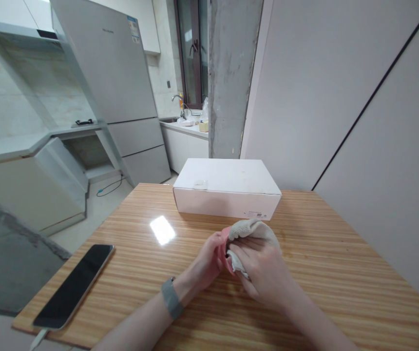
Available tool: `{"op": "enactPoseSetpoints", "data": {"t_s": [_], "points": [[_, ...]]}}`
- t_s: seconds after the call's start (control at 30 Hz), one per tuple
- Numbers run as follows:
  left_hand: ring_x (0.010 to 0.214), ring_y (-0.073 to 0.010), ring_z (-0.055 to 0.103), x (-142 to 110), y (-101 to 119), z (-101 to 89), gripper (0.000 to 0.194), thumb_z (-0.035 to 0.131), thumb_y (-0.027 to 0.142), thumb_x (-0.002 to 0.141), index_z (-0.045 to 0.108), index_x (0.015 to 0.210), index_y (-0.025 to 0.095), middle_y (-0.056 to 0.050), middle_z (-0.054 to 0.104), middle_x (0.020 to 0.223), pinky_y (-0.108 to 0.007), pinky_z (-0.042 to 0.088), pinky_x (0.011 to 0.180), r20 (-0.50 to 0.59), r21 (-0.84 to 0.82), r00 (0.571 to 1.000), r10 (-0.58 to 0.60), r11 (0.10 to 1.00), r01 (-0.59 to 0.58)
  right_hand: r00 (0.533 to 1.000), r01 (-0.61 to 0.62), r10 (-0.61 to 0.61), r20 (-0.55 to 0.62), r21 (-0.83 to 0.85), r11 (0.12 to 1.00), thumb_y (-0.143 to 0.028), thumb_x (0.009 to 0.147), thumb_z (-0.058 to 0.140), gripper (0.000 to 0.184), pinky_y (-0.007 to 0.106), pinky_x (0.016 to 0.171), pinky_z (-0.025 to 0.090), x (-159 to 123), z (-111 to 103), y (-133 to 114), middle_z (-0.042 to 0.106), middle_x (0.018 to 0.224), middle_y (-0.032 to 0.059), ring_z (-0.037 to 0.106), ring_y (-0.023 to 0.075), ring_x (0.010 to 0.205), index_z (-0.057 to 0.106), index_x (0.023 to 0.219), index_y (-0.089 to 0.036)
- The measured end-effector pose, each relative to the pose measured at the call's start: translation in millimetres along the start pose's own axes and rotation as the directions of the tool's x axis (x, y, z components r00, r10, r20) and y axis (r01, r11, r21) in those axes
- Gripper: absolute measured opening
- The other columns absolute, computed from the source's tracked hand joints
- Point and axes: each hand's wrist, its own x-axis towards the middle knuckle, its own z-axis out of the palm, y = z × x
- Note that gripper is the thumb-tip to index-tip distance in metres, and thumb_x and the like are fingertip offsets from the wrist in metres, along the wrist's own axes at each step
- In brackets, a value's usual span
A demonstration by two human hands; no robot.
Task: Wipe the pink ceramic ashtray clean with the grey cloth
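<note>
My left hand (207,261), with a grey band on its wrist, is closed around a pink, round-rimmed item (225,238), perhaps a cup; its full shape is hidden by my hands. In my right hand (268,273) is a greyish-white knitted cloth (258,228), bunched over the fingers. Part of the cloth and my right fingertips reach into the opening of the pink item. Both hands are above the wooden table (333,253), close in front of a white box (227,178).
The closed white box stands at the table's far edge. A phone (76,287) with a white cable (39,339) lies at the left edge. Beyond are a fridge (118,73), a sink counter (183,126) and a bare concrete pillar (231,83). A pale wall (370,131) runs along the right.
</note>
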Motion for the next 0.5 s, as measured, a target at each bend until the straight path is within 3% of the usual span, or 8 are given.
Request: {"op": "enactPoseSetpoints", "data": {"t_s": [0.1, 0.2, 0.3, 0.4, 0.5], "points": [[0.053, -0.0124, 0.049, -0.1, 0.8, -2.7, 0.036, 0.060, 0.051, 0.078, 0.065, 0.085, 0.016, 0.000, 0.057, 0.063, -0.025, 0.039, 0.049, 0.125, -0.029, 0.991, -0.036, 0.999, 0.040, 0.999, 0.013, -0.013, 0.042, 0.004, 1.000, -0.019, 0.079, 0.049, 0.014, 0.041, 0.078, 0.044, -0.2, 1.7, -0.2, 0.069, 0.089, 0.0124, 0.061, 0.0281, 0.083, 0.061, 0.086, -0.016], [0.045, -0.0114, 0.046, 1.9, 1.4, -10.1, 0.038, 0.061, 0.053, 0.080, 0.063, 0.075, 0.016, 0.001, 0.053, 0.052, -0.025, 0.035, 0.044, 0.048, 0.143, 0.998, -0.039, 0.989, 0.032, 0.997, -0.006, 0.004, 0.078, 0.020, 1.000, -0.021, 0.080, 0.049, 0.013, 0.041, 0.076, 0.045, -0.3, 5.7, -2.0, 0.069, 0.085, 0.0114, 0.061, 0.0270, 0.079, 0.061, 0.081, -0.017], [0.044, -0.0104, 0.047, 4.7, 1.1, -17.5, 0.036, 0.065, 0.050, 0.078, 0.064, 0.078, 0.015, 0.002, 0.056, 0.054, -0.023, 0.032, 0.043, -0.039, 0.280, 0.999, 0.034, 0.960, -0.022, 0.997, -0.028, 0.025, 0.078, 0.040, 0.999, -0.019, 0.080, 0.048, 0.014, 0.040, 0.078, 0.045, -0.5, 7.3, -3.7, 0.069, 0.086, 0.0103, 0.061, 0.0258, 0.079, 0.061, 0.081, -0.018], [0.041, -0.0108, 0.047, 6.5, -2.5, -20.1, 0.038, 0.063, 0.052, 0.080, 0.063, 0.081, 0.014, 0.002, 0.055, 0.051, -0.023, 0.032, 0.043, -0.045, 0.267, 0.997, 0.061, 0.963, -0.047, 0.999, -0.011, 0.009, 0.033, 0.082, 0.997, -0.017, 0.080, 0.048, 0.017, 0.040, 0.086, 0.044, -0.2, 6.6, -2.6, 0.070, 0.092, 0.0106, 0.062, 0.0259, 0.089, 0.063, 0.087, -0.017], [0.049, -0.0103, 0.051, 5.4, -8.7, -15.2, 0.034, 0.067, 0.045, 0.078, 0.061, 0.089, 0.014, 0.002, 0.059, 0.061, -0.023, 0.038, 0.050, -0.066, 0.112, 0.993, 0.095, 0.990, -0.087, 0.998, -0.054, 0.055, -0.025, 0.065, 0.996, -0.014, 0.079, 0.047, 0.026, 0.040, 0.094, 0.043, 0.6, 7.0, -0.1, 0.070, 0.103, 0.0136, 0.062, 0.0274, 0.099, 0.064, 0.100, -0.013]]}}
